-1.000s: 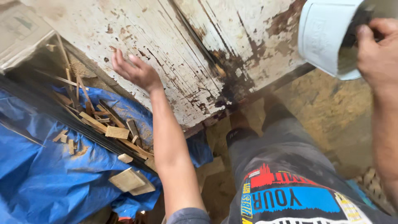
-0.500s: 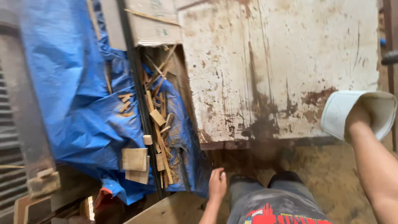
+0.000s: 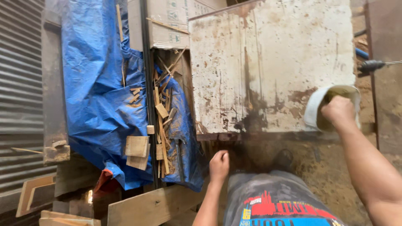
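Fingers of right hand [image 3: 338,111] grip white bucket [image 3: 312,109] tipped sideways, mouth facing right; left hand [image 3: 219,164] fisted, empty.

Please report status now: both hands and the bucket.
Right hand gripping white bucket at rim, over white panel edge. Left hand closed, empty, low. Wood scraps on blue tarp, off left.

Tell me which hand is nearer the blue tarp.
Left. The left hand hangs just right of the blue tarp; the right hand grips a white bucket far across.
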